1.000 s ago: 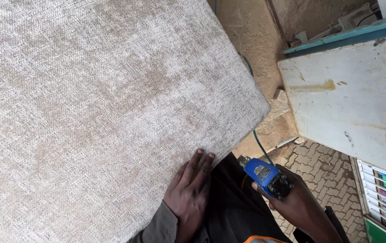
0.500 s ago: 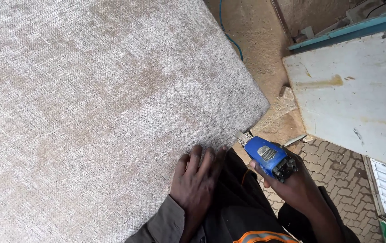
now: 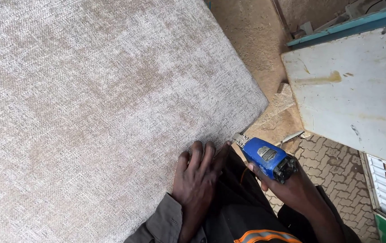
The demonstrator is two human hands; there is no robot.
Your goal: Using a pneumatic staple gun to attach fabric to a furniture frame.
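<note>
Beside the white board (image 3: 359,90), right hand (image 3: 292,189) grips blue stapler (image 3: 267,158); left hand (image 3: 197,180) lies flat on upholstered panel (image 3: 103,108).

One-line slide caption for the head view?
Left hand presses grey woven fabric panel edge; right hand aims blue staple gun there.

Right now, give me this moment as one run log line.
left hand: flat on grey fabric panel edge | right hand: gripping blue staple gun, nose at panel edge | ground: paving bricks
</note>
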